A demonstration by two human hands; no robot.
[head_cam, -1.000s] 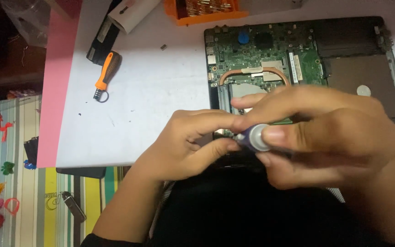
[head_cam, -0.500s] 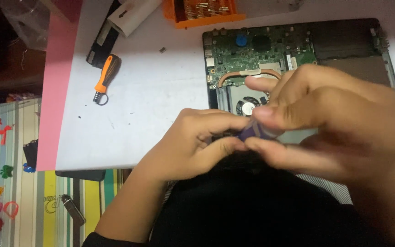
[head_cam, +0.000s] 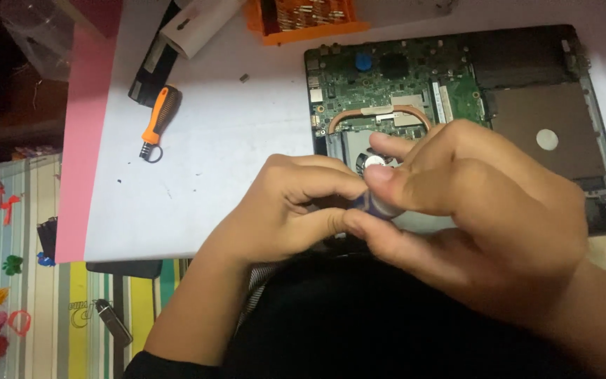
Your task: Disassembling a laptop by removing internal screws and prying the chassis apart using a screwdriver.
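From the head view, we see both hands meeting low over the near edge of the laptop (head_cam: 527,119), its back cover off. The left hand (head_cam: 285,210) is curled, thumb and fingers pinched shut on a small purple tool (head_cam: 372,205), of which only a short stub shows between the two hands. The right hand (head_cam: 485,217) closes on the same tool from the other side, thumb on top, fingers wrapped under it. So the tool sits right in the shared grip, mostly hidden; we cannot tell its tip.

Just beyond the grip we catch the fan (head_cam: 373,160) peeking out past the right thumb, with the copper pipe (head_cam: 380,112) and green board (head_cam: 394,77) farther out. Well off to the left of the grip lies an orange screwdriver (head_cam: 158,119) on the white table (head_cam: 233,140), and far beyond it an orange tray (head_cam: 306,17).
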